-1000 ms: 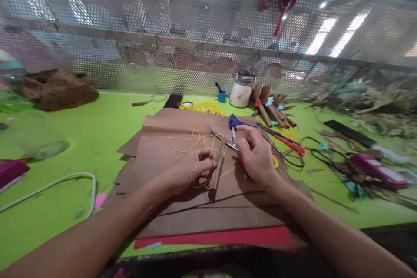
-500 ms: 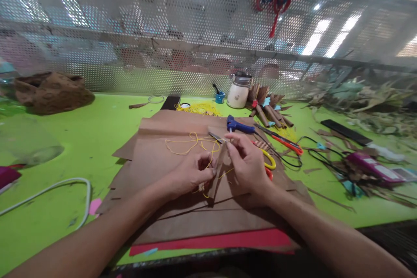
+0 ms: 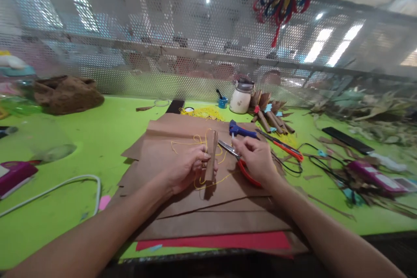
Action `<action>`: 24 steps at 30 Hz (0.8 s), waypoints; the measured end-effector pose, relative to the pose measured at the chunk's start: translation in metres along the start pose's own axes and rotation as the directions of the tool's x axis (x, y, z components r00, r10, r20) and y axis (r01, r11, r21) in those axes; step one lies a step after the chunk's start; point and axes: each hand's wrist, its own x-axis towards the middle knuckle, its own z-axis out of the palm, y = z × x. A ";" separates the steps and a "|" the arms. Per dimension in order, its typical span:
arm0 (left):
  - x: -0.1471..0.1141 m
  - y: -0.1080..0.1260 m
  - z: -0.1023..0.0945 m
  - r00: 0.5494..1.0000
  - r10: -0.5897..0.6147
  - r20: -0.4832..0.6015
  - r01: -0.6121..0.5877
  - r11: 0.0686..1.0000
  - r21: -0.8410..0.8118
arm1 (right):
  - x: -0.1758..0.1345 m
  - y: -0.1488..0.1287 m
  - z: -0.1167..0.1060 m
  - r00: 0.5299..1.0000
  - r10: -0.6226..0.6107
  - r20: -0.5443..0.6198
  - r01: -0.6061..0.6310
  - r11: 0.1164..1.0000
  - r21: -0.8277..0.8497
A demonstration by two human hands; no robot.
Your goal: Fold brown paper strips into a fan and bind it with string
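My left hand (image 3: pixel 195 160) is closed around a narrow brown paper roll (image 3: pixel 211 160), held tilted nearly upright above the brown paper sheets (image 3: pixel 156 165). Thin yellow thread (image 3: pixel 182 143) loops over the paper behind and around that roll. To the right, my right hand (image 3: pixel 256 158) has its fingers curled at the handles of the scissors (image 3: pixel 246 171). The blades point left toward the roll, and one red handle loop shows beneath the palm; the other loop is hidden. A blue glue gun (image 3: pixel 241 129) lies just beyond my right hand.
Red-handled pliers (image 3: pixel 286 147) and a black cord lie to the right. Behind stand a white jar (image 3: pixel 241 97), a small blue pot (image 3: pixel 222 102), several bundled brown rolls (image 3: pixel 272 117) and tangled yellow thread (image 3: pixel 203 112). A white cable (image 3: pixel 97 186) curves at left.
My right hand has left the paper roll and moved right onto the scissors, whose handles have shifted left. My left hand now holds the roll alone, turned more upright. The view has shifted slightly.
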 end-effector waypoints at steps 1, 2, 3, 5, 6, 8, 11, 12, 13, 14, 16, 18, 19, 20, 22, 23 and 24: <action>-0.001 0.000 0.000 1.000 0.011 -0.008 -0.011 1.000 -0.014 | -0.003 -0.002 0.003 1.000 -0.022 0.018 0.022 1.000 -0.017; -0.001 0.000 0.000 1.000 0.023 -0.017 -0.023 0.999 -0.028 | -0.006 -0.003 0.005 0.998 -0.047 0.036 0.048 0.999 -0.020; -0.002 0.000 0.001 0.999 0.027 -0.020 -0.028 0.999 -0.040 | -0.008 -0.005 0.008 0.995 -0.076 0.058 0.077 0.997 -0.011; -0.002 0.000 0.001 0.999 0.032 -0.038 -0.035 0.997 -0.073 | -0.013 -0.007 0.012 0.984 -0.140 0.113 0.139 0.990 0.017; -0.002 -0.001 0.001 0.999 0.033 -0.041 -0.037 0.996 -0.082 | -0.015 -0.008 0.014 0.976 -0.169 0.140 0.167 0.986 0.025; -0.002 -0.001 0.001 0.999 0.025 -0.041 -0.029 0.994 -0.105 | -0.018 -0.010 0.016 0.963 -0.205 0.174 0.201 0.979 0.044; -0.001 -0.002 0.000 0.999 0.017 -0.032 -0.021 0.993 -0.113 | -0.022 -0.010 0.018 0.965 -0.213 0.153 0.203 0.976 0.076; -0.001 -0.003 -0.001 1.000 0.016 -0.027 -0.018 0.994 -0.109 | -0.022 -0.009 0.018 0.970 -0.203 0.136 0.193 0.977 0.087; -0.001 -0.003 -0.001 1.000 0.012 -0.023 -0.014 0.994 -0.106 | -0.023 -0.009 0.019 0.974 -0.190 0.121 0.179 0.979 0.096; -0.001 -0.003 -0.001 1.000 0.006 -0.021 -0.009 0.994 -0.106 | -0.023 -0.008 0.019 0.978 -0.173 0.113 0.161 0.982 0.102; -0.001 -0.004 0.000 1.000 -0.002 -0.024 0.000 0.994 -0.106 | -0.023 -0.006 0.020 0.985 -0.131 0.115 0.118 0.987 0.113; -0.001 -0.004 0.000 1.000 -0.005 -0.031 0.002 0.994 -0.114 | -0.023 -0.005 0.021 0.988 -0.086 0.125 0.069 0.989 0.132; -0.001 -0.004 0.001 1.000 -0.005 -0.029 0.001 0.993 -0.120 | -0.023 -0.005 0.022 0.990 -0.064 0.129 0.045 0.988 0.147; -0.001 -0.005 0.001 1.000 -0.005 -0.023 0.002 0.992 -0.125 | -0.023 -0.006 0.022 0.990 -0.046 0.135 0.024 0.987 0.161; 0.000 -0.006 0.001 1.000 -0.009 -0.008 0.008 0.991 -0.133 | -0.024 -0.009 0.021 0.985 -0.021 0.173 -0.007 0.986 0.164; 0.001 -0.007 0.001 1.000 -0.009 -0.004 0.008 0.991 -0.134 | -0.024 -0.011 0.021 0.979 -0.018 0.202 -0.013 0.988 0.151; 0.001 -0.007 0.000 1.000 -0.007 -0.004 0.007 0.991 -0.133 | -0.025 -0.013 0.020 0.973 -0.021 0.230 -0.009 0.991 0.130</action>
